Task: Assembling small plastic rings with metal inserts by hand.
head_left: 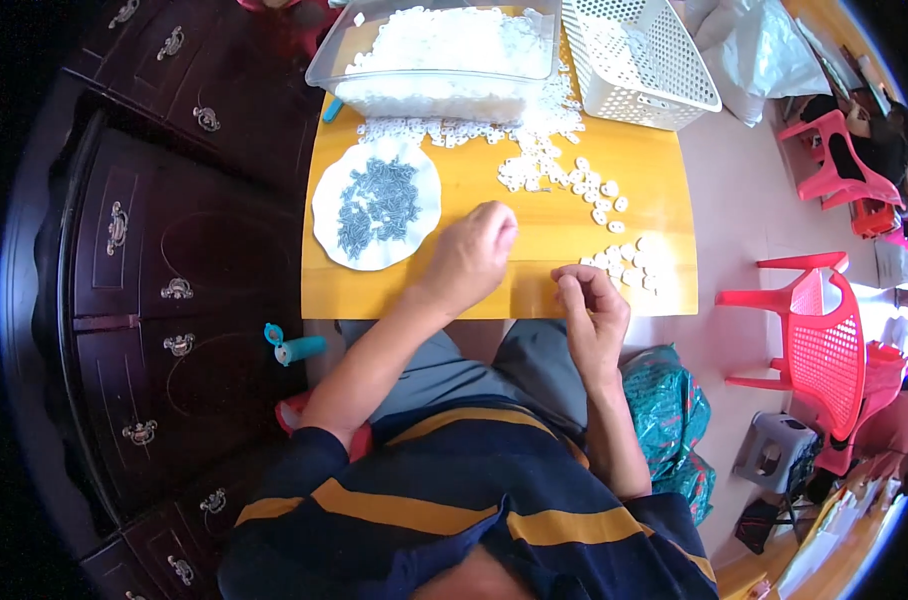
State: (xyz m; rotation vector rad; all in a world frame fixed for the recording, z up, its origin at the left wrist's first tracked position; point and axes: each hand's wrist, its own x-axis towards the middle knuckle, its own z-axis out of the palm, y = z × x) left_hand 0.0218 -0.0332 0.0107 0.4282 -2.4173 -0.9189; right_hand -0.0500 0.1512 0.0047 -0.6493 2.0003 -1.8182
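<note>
- Yellow wooden table (474, 205), small, with a seated person bent over it; dark striped sleeves come in from below.
- Left hand (471, 252) rests knuckles-up on the table near its middle, fingers curled under loosely. Whether anything sits inside the curl cannot be told.
- Right hand (594, 308) hovers at the table's near edge, fingertips pinched together. Pinched item too small to make out.
- Small white plastic pieces (596, 195) lie scattered across the table's right half, just beyond and beside the right hand; a denser cluster (636, 262) sits right by its fingers.
- White scalloped plate (376, 204) to the left of the left hand, near but not touching, holding a heap of small grey metal screws (376, 200).
- Clear plastic tub (436, 50) at the far edge, filled with more white pieces.
- White perforated basket (639, 60) at the far right corner, tilted.
- Dark wooden cabinet (164, 260) with metal handles on the left.
- Red plastic chairs (824, 335) on the right, well apart from the table.
- Green bag (674, 420) on the floor by the person's right elbow.
</note>
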